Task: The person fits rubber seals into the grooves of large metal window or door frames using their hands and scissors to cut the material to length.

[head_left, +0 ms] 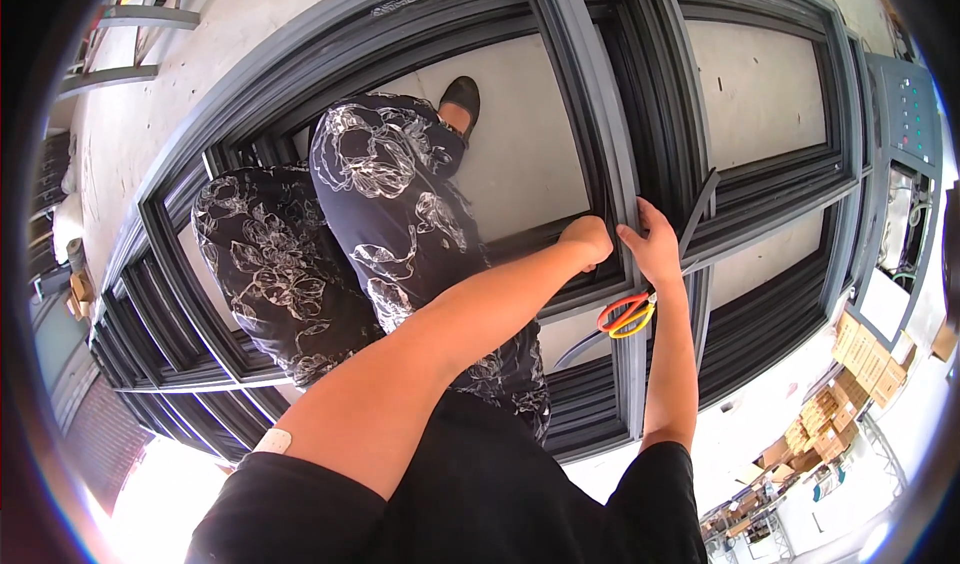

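Bar (592, 74) runs between my hands, part of the dark frame (680, 59) beneath me. My left hand (588, 244) is curled tight at its left edge; whatever that fist may hold is hidden. My right hand (655, 246) touches its right side, thumb and forefinger slightly parted; I cannot tell whether they pinch anything. Pressing unevenly, I could slip off its edge and scrape a knuckle. Red and yellow handles, probably scissors (645, 310), sit over the bar just beside my right wrist, so a sweep of that arm might knock them off. Right of the bar, a strip (699, 212) juts up and could snag my fingers. My leg (400, 184), left of the bar, could jolt everything if I shift weight.
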Demonstrator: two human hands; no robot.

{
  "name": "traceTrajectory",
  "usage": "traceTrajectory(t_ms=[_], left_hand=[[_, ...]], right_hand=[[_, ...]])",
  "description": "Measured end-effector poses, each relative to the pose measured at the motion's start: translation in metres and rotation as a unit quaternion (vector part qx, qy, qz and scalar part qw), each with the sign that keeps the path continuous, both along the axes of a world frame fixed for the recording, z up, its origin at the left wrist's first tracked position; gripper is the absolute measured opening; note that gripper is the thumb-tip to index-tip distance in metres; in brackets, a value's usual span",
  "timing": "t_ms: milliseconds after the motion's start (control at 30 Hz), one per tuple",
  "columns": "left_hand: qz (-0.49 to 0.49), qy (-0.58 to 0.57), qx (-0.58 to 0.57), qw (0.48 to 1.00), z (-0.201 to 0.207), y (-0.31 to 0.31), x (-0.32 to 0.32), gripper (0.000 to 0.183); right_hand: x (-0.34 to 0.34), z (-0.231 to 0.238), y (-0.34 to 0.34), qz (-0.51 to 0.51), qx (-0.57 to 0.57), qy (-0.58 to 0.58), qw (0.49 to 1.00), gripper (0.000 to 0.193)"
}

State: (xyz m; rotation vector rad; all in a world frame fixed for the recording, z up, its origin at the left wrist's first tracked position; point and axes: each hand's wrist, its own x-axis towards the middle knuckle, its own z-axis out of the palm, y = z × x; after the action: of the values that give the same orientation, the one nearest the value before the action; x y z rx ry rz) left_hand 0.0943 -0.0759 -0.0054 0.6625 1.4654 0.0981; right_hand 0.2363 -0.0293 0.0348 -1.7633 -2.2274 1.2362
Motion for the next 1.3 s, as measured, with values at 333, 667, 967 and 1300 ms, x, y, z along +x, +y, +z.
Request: traceTrajectory(t_ms=[333,667,967,1300], left_hand=[[0.032,-0.037,0.054,0.997,-0.005,-0.007,0.002,0.012],[0.102,-0.173,-0.037,0.979,-0.014,-0.002,-0.009,0.018],[0.108,-0.24,-0.056,0.963,-0.007,-0.009,-0.016,0.029],[-0.141,-0.033,0.125,0.982,-0.013,-0.007,-0.008,0.023]], right_hand=[[0.014,0.001,-0.017,-0.02,-0.02,0.031,0.999,0.059],[-0.014,0.007,-0.031,-0.028,0.059,-0.049,0.997,0.064],[-0.052,-0.002,-0.018,-0.015,0.207,-0.188,0.96,0.057],[-0.064,-0.001,-0.011,0.007,0.247,-0.241,0.939,0.046]])
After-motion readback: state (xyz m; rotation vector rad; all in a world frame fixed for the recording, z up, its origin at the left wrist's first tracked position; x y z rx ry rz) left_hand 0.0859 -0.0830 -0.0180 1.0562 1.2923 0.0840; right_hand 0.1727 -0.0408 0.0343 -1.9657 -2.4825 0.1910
